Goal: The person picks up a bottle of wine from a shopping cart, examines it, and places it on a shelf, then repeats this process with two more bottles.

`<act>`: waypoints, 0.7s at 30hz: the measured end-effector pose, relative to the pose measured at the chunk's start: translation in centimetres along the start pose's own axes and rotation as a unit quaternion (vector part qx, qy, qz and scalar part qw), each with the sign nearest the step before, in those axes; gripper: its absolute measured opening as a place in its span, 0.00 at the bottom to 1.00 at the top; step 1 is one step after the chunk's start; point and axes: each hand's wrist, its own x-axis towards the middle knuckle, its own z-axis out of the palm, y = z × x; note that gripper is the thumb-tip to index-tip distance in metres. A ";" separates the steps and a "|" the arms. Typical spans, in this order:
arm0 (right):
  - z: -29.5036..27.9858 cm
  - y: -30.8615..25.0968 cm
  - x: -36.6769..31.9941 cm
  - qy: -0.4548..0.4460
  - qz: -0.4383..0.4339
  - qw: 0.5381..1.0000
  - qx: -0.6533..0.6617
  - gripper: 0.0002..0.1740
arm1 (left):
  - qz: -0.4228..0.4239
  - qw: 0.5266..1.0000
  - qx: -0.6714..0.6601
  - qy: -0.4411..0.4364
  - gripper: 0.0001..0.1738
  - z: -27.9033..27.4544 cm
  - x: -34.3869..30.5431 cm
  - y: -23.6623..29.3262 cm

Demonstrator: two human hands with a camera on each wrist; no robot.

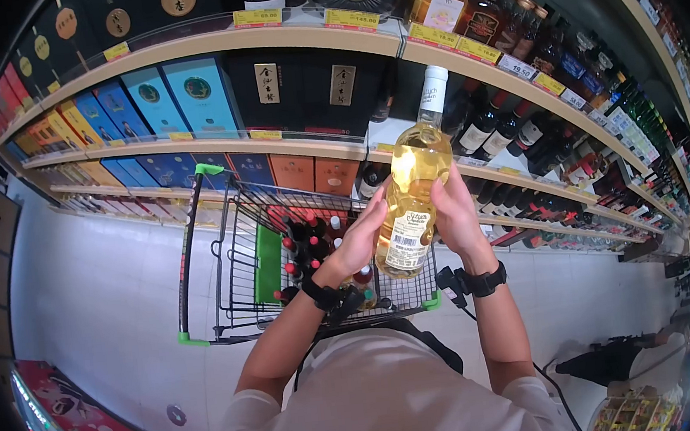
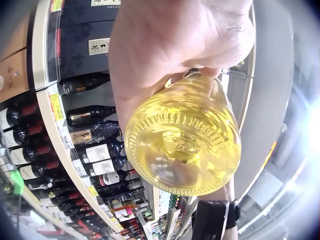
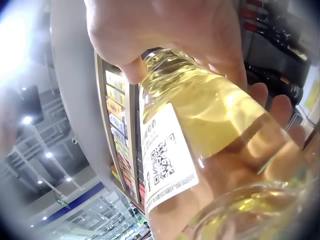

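Note:
A clear glass wine bottle (image 1: 422, 154) with pale yellow contents and a white cap tilts in front of the person's body, its neck pointing up toward the shelves. My left hand (image 1: 359, 241) grips its left side, with the fingers running behind the glass. On the opposite side my right hand (image 1: 456, 211) holds it, thumb across the front. Between the hands a cream label (image 1: 408, 238) with small print faces the head camera. The ribbed bottom of the bottle (image 2: 185, 150) fills the middle of the left wrist view. A QR code label (image 3: 167, 157) shows in the right wrist view.
Below the hands stands a shopping cart (image 1: 237, 263) with green corners, holding several bottles (image 1: 312, 248). Shelves ahead carry boxed liquor (image 1: 201, 96) and rows of wine bottles (image 1: 482, 132), with price tags (image 1: 351, 19) along the edges. A red display (image 1: 91, 423) stands at lower left.

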 end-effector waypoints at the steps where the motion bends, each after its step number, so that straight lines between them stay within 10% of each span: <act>1: -0.1 0.0 0.1 0.001 0.002 1.000 -0.002 0.35 | 0.003 1.000 -0.001 0.005 0.34 0.2 -0.1 0.2; 10: -0.6 -0.8 1.4 0.017 0.000 1.000 0.022 0.31 | 0.028 0.995 0.098 0.018 0.49 0.8 -0.4 0.2; 21: -1.5 -1.7 1.9 -0.003 0.042 0.998 0.046 0.28 | 0.016 0.999 0.037 0.002 0.43 1.4 -0.3 1.8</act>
